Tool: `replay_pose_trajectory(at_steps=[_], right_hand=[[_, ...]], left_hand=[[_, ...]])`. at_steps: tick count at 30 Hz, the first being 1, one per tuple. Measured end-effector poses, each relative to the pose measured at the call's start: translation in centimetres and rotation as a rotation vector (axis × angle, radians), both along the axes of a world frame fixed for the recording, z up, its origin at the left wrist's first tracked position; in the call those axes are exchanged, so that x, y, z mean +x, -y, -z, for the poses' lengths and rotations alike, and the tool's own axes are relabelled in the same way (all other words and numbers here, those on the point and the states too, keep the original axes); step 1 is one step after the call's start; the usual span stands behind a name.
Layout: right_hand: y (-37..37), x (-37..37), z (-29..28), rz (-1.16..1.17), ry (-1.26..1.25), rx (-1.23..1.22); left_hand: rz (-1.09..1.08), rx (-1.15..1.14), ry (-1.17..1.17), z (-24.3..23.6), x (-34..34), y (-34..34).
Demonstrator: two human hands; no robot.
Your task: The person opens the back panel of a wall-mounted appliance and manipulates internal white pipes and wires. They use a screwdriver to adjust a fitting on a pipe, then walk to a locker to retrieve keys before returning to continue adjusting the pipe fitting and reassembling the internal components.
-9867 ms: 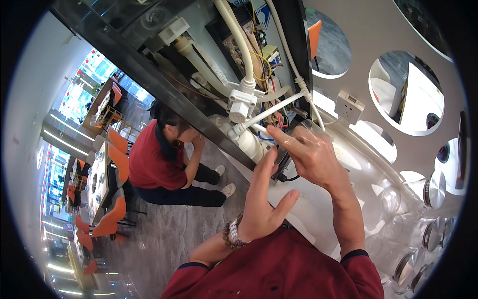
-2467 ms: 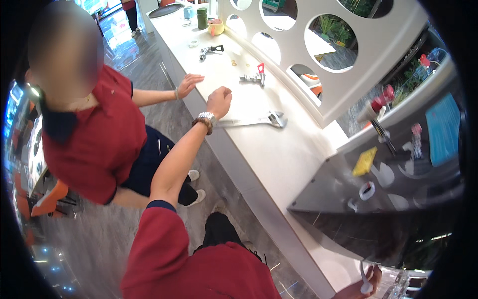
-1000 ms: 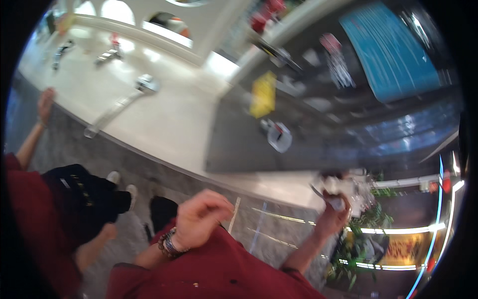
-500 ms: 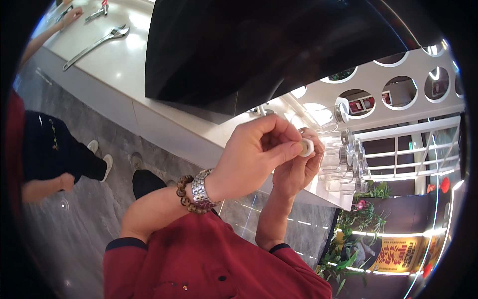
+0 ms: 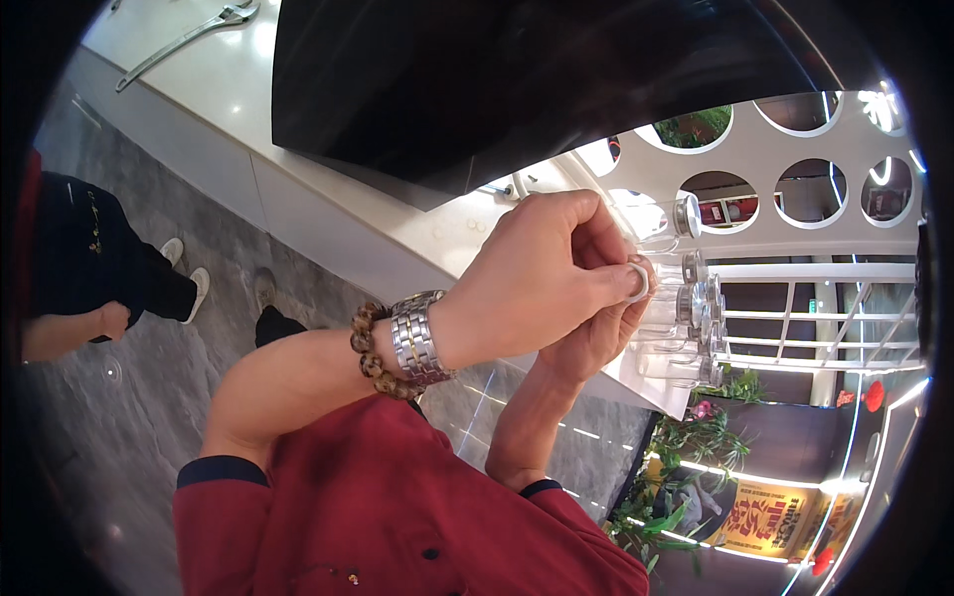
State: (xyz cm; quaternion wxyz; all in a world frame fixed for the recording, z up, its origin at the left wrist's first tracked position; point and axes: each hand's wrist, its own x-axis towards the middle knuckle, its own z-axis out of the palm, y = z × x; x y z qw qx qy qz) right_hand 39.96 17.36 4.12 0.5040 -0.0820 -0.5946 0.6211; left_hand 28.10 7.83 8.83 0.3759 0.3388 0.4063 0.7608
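Observation:
A small white ring-shaped piece (image 5: 642, 285) is pinched at the fingertips of both hands, in front of the counter. My left hand (image 5: 527, 278), with a metal watch and a beaded bracelet at its wrist, has thumb and fingers closed on the near side of the ring. Behind it, my right hand (image 5: 594, 343) is partly hidden; its bent fingers come up against the ring from the far side. The ring's rim shows, while the fingers cover much of the rest.
A large black panel (image 5: 517, 89) overhangs the white counter (image 5: 189, 109). On the counter lie an adjustable wrench (image 5: 179, 45) and, at the right end, several glass jars (image 5: 686, 303). A white partition with round holes (image 5: 765, 144) stands behind. Another person's hand (image 5: 114, 320) shows at left.
The view has shifted, so the wrench sits higher and the tools and hand beyond it have left the picture. The white ring has turned between my fingers, showing more of its rounded rim.

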Motion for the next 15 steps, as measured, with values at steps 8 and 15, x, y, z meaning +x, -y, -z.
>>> replay_pose_trajectory(at_steps=[8,15], right_hand=[[2.1,0.1,-1.2,-0.006,-0.066,-0.215],[1.1,0.5,0.4,0.015,-0.051,-0.153]], left_hand=[[0.111,0.016,0.013,-0.5,0.2,-0.6],[0.168,0.097,0.140,0.5,0.5,-0.5]])
